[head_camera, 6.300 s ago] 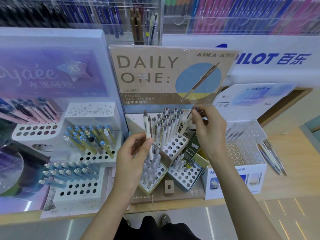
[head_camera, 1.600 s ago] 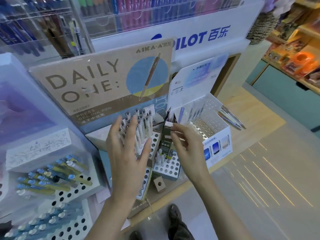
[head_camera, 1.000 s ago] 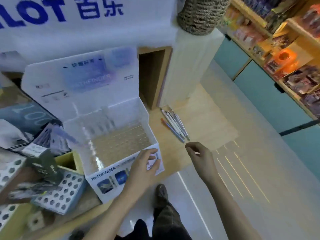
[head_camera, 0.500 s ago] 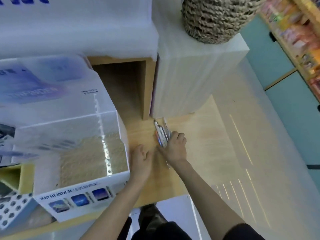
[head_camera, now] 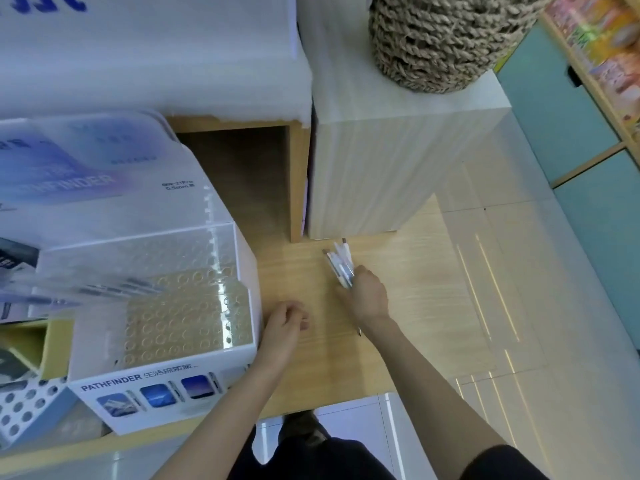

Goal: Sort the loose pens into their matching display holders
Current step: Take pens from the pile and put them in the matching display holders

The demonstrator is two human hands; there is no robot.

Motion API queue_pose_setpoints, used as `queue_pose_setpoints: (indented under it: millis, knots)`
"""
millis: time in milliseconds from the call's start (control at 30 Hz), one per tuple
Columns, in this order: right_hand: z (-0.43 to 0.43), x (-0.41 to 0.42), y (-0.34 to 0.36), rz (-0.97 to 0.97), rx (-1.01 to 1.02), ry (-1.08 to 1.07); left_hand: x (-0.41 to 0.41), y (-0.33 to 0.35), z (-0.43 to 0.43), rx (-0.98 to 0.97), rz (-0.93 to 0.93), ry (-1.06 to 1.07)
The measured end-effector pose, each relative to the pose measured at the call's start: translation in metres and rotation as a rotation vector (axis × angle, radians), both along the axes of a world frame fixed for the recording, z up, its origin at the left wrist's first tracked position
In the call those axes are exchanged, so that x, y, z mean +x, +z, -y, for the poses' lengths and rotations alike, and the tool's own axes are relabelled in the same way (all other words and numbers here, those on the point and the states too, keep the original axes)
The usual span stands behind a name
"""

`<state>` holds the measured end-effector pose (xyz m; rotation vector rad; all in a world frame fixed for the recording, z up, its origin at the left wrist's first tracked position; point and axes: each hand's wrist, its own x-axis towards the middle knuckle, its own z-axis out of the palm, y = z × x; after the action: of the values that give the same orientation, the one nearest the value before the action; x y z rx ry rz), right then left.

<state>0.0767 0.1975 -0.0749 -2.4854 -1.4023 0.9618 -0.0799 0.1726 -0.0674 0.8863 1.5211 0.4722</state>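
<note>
A small bundle of loose white pens [head_camera: 340, 264] lies gathered on the wooden counter, their ends fanning out towards the back. My right hand [head_camera: 367, 296] is closed around the near part of that bundle. My left hand [head_camera: 284, 323] rests on the counter beside the white PATHFINDER display holder [head_camera: 162, 393], fingers loosely curled and holding nothing. The holder has a clear perforated insert with rows of round holes, and a few blurred pens lean at its left side.
A white block [head_camera: 391, 161] with a woven rope basket [head_camera: 446, 36] on top stands behind the pens. A wooden cubby [head_camera: 249, 174] opens behind the holder. Another holder with round holes [head_camera: 20, 410] sits at the lower left. The counter edge [head_camera: 346, 400] runs near me.
My right hand has closed around the loose pens and lifted their far ends off the counter. My left hand has drawn back slightly and curled. The view has shifted a little.
</note>
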Motion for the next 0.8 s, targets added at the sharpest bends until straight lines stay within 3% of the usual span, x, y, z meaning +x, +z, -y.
queue_pose_setpoints:
  millis: [133, 367, 533, 800]
  knots:
    - [0.013, 0.010, 0.032, -0.566, 0.128, -0.228, -0.005, 0.026, -0.001, 0.005, 0.084, -0.073]
    - [0.035, -0.039, 0.102, -1.032, 0.291, -0.194, -0.038, 0.091, 0.005, 0.068, 0.315, -0.349]
    - [0.045, -0.096, 0.140, -1.083, 0.363, -0.082, -0.073, 0.127, 0.017, 0.267, 0.340, -0.293]
    - [0.058, -0.185, 0.165, -1.268, 0.412, -0.044, -0.157, 0.155, 0.040, 0.626, 0.042, -0.054]
